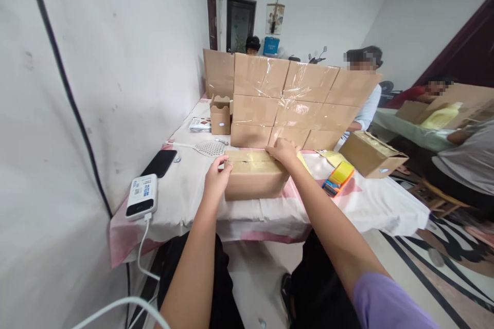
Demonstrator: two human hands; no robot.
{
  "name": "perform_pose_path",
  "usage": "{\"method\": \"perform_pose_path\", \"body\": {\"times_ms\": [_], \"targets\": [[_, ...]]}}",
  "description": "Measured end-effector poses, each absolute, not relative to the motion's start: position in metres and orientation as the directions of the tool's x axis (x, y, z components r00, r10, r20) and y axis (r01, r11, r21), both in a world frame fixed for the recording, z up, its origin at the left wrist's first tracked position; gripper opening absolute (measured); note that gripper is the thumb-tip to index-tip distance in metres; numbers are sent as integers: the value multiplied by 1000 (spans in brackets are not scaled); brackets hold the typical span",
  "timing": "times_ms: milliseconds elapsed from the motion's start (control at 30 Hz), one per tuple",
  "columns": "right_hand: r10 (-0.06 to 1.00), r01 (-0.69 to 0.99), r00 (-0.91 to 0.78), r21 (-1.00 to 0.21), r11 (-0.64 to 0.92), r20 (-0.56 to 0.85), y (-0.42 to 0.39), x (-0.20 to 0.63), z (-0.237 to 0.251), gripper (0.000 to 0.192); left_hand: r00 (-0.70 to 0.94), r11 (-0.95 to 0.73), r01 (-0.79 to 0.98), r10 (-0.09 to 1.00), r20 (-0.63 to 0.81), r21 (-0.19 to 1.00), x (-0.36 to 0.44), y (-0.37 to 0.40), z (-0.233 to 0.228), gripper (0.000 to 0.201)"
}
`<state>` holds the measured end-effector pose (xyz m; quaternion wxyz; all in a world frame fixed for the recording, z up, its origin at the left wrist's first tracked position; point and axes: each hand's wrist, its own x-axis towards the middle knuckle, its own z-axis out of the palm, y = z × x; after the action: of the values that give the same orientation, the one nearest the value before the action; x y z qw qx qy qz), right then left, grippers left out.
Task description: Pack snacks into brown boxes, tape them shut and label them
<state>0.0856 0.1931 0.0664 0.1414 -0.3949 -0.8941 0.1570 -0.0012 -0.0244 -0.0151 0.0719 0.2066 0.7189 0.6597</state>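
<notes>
A closed cardboard box (252,186) lies in front of me near the table's front edge, with clear tape along its top seam. My left hand (217,177) grips the box at its left end, with the fingertips at the top corner. Bent over the top and far edge near the right end is my right hand (284,152), its fingers curled against the cardboard and partly hidden. An orange tape dispenser with a yellow roll (339,177) rests to the right of the box. Behind the box stands a wall of stacked, taped cardboard boxes (257,110).
On the left are a black phone (159,163), a white power bank (142,195) with a cable, and a white mesh piece (210,148). A small open carton (220,119) stands behind them. Another cardboard box (372,157) sits at the right; several people work beyond.
</notes>
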Motion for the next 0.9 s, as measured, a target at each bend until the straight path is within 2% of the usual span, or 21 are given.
{"method": "perform_pose_path", "body": {"times_ms": [67, 133, 167, 267, 367, 433, 567, 633, 700, 733, 800, 867, 900], "targets": [[715, 542, -696, -606, 582, 64, 207, 119, 56, 38, -901, 33, 197, 400, 168, 980, -2, -26, -14, 36], [578, 310, -815, -820, 481, 32, 211, 152, 42, 44, -900, 17, 166, 412, 145, 986, -3, -28, -14, 41], [484, 203, -875, -884, 422, 30, 209, 166, 35, 49, -902, 17, 148, 413, 128, 989, -4, -29, -14, 44], [242, 23, -969, -955, 294, 51, 197, 189, 18, 73, -924, 63, 151, 363, 118, 987, -9, -33, -13, 45], [130, -43, -989, -979, 198, 70, 186, 193, 3, 116, -952, 138, 208, 254, 169, 968, -11, -37, -12, 38], [93, -79, -991, -986, 144, 93, 181, 195, -6, 132, -966, 167, 205, 195, 172, 964, -9, -38, -10, 38], [140, -145, -973, -959, 243, 183, 185, 206, -12, 132, -975, 198, 194, 150, 166, 961, 1, -36, -6, 52], [157, -120, -971, -937, 327, 179, 201, 210, -11, 111, -976, 226, 199, 130, 173, 954, 6, -33, -6, 55], [267, -21, -952, -900, 436, 152, 229, 210, -10, 79, -978, 236, 201, 106, 180, 951, 8, -30, -6, 52], [360, 81, -923, -849, 522, 133, 245, 209, -11, 66, -977, 233, 205, 97, 187, 951, 9, -29, -6, 50], [535, 343, -838, -661, 667, 106, 276, 206, -15, 52, -978, 219, 208, 80, 194, 953, 11, -27, -6, 49], [608, 515, -792, -471, 716, 57, 300, 203, -24, 50, -981, 202, 193, 65, 183, 960, 13, -26, -6, 49], [616, 549, -787, -423, 721, 28, 308, 202, -29, 50, -983, 199, 184, 62, 175, 963, 13, -26, -5, 50]]}}
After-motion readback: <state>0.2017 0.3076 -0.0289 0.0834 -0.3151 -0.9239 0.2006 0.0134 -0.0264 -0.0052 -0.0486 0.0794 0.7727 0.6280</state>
